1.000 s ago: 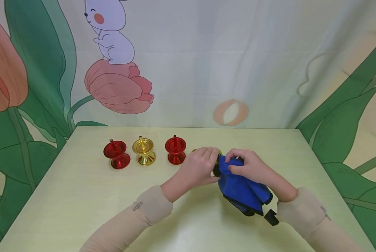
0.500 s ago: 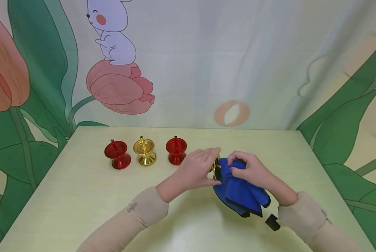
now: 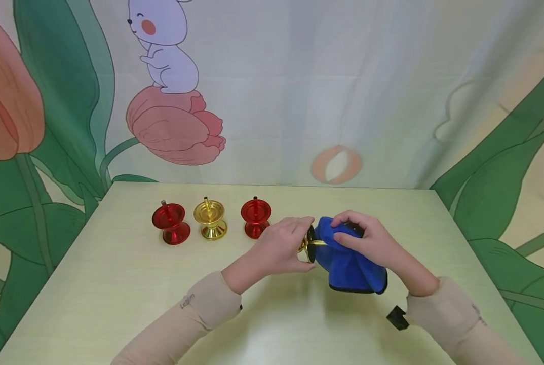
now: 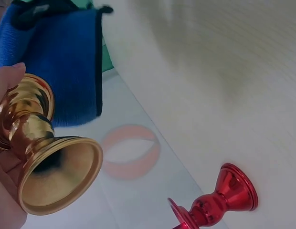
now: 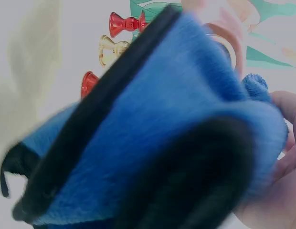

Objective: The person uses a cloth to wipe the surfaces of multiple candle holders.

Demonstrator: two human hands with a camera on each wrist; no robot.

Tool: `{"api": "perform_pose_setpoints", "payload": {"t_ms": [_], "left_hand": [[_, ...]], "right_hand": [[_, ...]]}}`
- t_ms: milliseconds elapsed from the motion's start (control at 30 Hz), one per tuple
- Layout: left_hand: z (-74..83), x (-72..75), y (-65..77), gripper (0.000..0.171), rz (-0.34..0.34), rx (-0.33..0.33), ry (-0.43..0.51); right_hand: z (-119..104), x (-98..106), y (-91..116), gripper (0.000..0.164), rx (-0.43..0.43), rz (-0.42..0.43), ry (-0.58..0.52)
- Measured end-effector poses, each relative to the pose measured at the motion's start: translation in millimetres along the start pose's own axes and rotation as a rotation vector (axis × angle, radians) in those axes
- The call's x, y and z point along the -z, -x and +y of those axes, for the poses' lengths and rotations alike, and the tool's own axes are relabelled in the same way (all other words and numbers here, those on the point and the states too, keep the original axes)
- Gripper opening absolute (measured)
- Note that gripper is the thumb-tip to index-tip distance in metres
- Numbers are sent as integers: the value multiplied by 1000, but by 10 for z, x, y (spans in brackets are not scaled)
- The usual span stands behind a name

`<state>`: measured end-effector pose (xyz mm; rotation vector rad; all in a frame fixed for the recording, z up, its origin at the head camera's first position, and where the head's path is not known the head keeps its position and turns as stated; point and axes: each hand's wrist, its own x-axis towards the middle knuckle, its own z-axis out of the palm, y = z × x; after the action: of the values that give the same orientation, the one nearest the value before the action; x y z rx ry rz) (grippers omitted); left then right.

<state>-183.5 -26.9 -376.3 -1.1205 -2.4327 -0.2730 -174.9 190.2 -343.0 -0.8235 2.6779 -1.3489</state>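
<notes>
We take the head view as a clock dial centred on the metallic gold candle holder, tipped on its side over the table. At 9 o'clock we see the left hand, thumb and fingers parted only as wide as the holder and curved round it. The hollow base faces the palm, and the central rod points to 3 o'clock, its end hidden by the black-edged blue cloth. The right hand, at 3 o'clock, pinches that cloth between thumb and bent fingers, nearly closed; loose folds hang towards 4 o'clock. We cannot tell how far the cloth wraps the rod. Near 10 o'clock stands the nearer red candle holder; beyond it, the standing gold candle holder; towards 9 o'clock, the farther red candle holder.
</notes>
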Motion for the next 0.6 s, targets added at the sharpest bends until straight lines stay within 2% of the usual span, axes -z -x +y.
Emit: {"api": "perform_pose_setpoints", "payload": {"t_ms": [233,433,600], "left_hand": [[25,2,-1,80,40,20,-12],[12,-9,4,76,103,3,-24],[-8,-17,-3,72,164,-27,-32]], "right_hand": [[-85,-107,12,29,134,8,175],[-57,-169,-2,25,302,38,348],[-47,-201,-20,23,353,55,457]]}}
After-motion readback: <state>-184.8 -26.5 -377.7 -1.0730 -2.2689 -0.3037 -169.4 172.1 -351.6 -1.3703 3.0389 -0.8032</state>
